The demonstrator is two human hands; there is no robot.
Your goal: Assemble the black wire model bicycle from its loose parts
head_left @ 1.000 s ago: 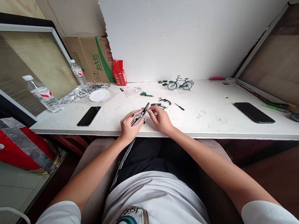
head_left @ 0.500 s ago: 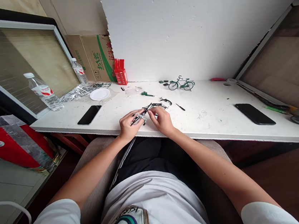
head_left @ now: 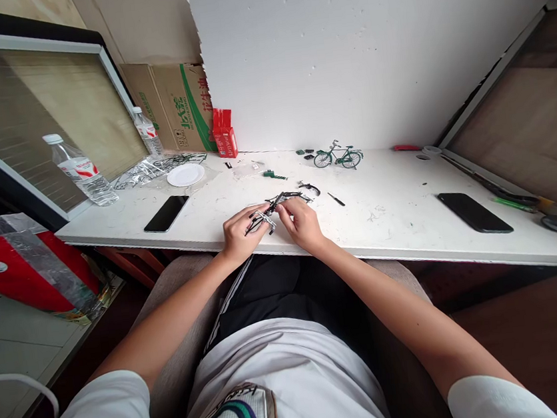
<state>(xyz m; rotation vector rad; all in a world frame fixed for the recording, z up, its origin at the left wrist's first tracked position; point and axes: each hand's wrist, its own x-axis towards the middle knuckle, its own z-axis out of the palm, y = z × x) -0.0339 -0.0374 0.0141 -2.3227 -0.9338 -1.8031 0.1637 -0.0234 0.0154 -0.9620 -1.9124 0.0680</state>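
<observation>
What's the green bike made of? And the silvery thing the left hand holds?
The green bike: perhaps plastic or painted metal, from its green colouring. The black-and-silver piece in the left hand: perhaps chromed plastic or metal, from its shiny silver bars.

White table, pitted white board behind, framed panels both sides, taupe seat

Soft light is brightening the desk; shadow is darkening beneath it; wide-angle distortion is stretching both sides.
</observation>
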